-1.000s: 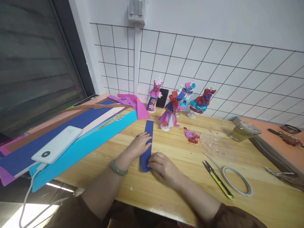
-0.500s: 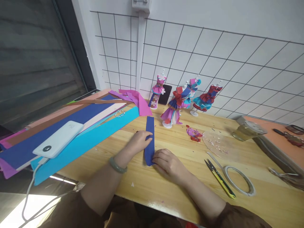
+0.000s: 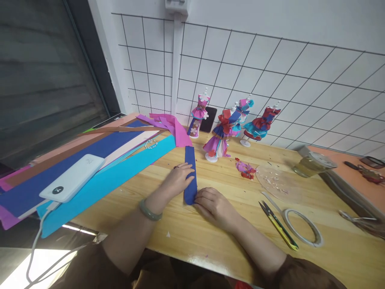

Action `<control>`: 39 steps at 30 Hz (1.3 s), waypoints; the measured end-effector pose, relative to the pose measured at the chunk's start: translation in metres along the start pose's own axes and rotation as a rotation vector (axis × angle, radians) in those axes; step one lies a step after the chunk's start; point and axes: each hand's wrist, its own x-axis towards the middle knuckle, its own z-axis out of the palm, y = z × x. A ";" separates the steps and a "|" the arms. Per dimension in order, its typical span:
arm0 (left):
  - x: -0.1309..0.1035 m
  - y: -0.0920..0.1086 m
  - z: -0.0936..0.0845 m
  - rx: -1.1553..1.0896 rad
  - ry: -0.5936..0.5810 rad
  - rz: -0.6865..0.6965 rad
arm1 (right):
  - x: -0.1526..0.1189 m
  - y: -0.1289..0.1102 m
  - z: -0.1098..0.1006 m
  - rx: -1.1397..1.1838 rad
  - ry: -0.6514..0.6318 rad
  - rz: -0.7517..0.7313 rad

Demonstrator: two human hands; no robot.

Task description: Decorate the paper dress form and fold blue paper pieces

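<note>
A narrow dark blue strip (image 3: pixel 190 188) lies lengthwise on the wooden table, its near end rounded. My left hand (image 3: pixel 180 176) rests on the strip's left side with fingers spread over its middle, a green bangle on the wrist. At the near right edge of the strip, my right hand (image 3: pixel 212 202) has its fingers curled together, pinching that edge. Beyond the strip stand small dress forms in colourful paper dresses, one with a pink and purple skirt (image 3: pixel 215 145).
Coloured sheets, including a light blue one (image 3: pixel 120 176), lie left under a white power bank (image 3: pixel 72 178). To the right are yellow snips (image 3: pixel 279 228), a tape roll (image 3: pixel 303 226), a bead dish (image 3: pixel 272 182) and a glass cup (image 3: pixel 313 163).
The fingers of my left hand have spread flatter over the strip. The strip's near end has shifted slightly up and looks flatter, with my right hand still at its edge.
</note>
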 end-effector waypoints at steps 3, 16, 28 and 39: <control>0.002 0.008 -0.007 -0.122 0.078 -0.045 | 0.001 0.000 -0.001 0.030 0.012 0.047; -0.003 0.015 -0.005 -0.277 -0.227 -0.118 | 0.002 0.001 0.000 0.035 -0.007 0.091; -0.003 0.016 -0.004 -0.176 -0.143 0.007 | -0.001 0.011 -0.003 -0.005 0.034 0.094; -0.003 0.027 -0.023 -0.350 -0.357 -0.180 | -0.002 0.015 -0.002 0.172 0.092 0.212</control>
